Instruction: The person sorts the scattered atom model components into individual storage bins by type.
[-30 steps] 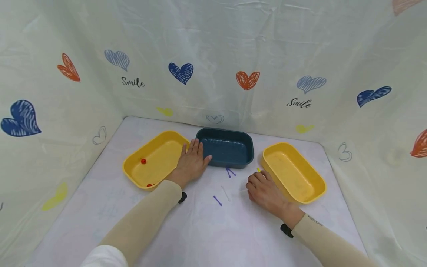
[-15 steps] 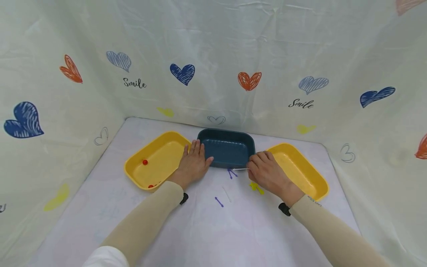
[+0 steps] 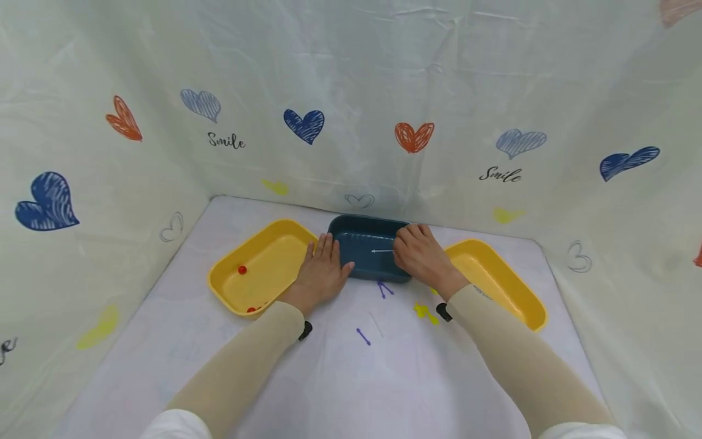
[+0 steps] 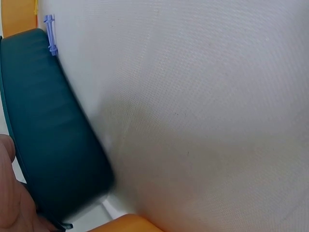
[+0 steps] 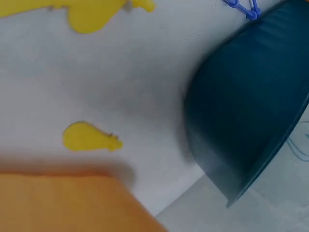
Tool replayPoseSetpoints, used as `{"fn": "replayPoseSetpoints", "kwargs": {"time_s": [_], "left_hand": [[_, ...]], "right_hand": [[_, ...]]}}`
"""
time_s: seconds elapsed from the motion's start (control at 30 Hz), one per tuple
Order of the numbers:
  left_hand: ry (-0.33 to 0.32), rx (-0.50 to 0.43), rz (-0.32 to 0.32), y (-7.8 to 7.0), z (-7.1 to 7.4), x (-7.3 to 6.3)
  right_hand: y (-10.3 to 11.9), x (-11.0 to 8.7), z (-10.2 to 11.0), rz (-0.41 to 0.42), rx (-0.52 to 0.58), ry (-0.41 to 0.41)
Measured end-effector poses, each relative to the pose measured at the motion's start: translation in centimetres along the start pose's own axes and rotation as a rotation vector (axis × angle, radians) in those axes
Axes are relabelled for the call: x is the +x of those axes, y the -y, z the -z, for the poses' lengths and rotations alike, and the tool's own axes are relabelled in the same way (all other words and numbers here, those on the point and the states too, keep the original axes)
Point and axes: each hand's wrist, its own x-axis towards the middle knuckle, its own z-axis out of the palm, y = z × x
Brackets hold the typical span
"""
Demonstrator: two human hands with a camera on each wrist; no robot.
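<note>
My right hand [image 3: 419, 253] is over the right end of a dark blue tray [image 3: 356, 262], fingers curled and pinching a thin white stick [image 3: 382, 250] with a small knob on its end. The stick points left, above the tray floor. At the tray's left end rests my left hand [image 3: 320, 274], fingers straight along the rim; the thumb side [image 4: 9, 193] shows beside the blue wall [image 4: 53, 121] in the left wrist view. Purple sticks [image 3: 385, 289] lie against the tray's front. Yellow flat pieces [image 3: 426, 313] lie on the table below my right wrist.
A yellow tray [image 3: 274, 244] with several red beads [image 3: 242, 269] stands at the left. Another yellow tray [image 3: 504, 286] stands at the right, partly behind my right forearm. Another purple stick [image 3: 363, 336] and a white stick [image 3: 376, 324] lie on the table [image 3: 307, 390].
My right hand has moved from beside the right yellow tray, up and left over the blue tray, carrying the white stick. The yellow pieces are now uncovered. My left hand stays at the rim.
</note>
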Motion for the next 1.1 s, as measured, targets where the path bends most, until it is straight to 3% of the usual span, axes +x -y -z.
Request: {"fn": "replayPoseSetpoints", "kwargs": {"time_s": [0.4, 0.73, 1.1], "left_hand": [[0.005, 0.004, -0.002, -0.2, -0.3, 0.2], [0.013, 0.008, 0.006, -0.1, -0.2, 0.2], [0.004, 0.003, 0.011, 0.0, -0.1, 0.1]], "right_hand": [[1.3, 2.4, -1.8, -0.032, -0.002, 0.073], [1.8, 3.3, -2.8, -0.045, 0.042, 0.056], [2.1, 4.0, -3.0, -0.104, 0.059, 0.114]]}}
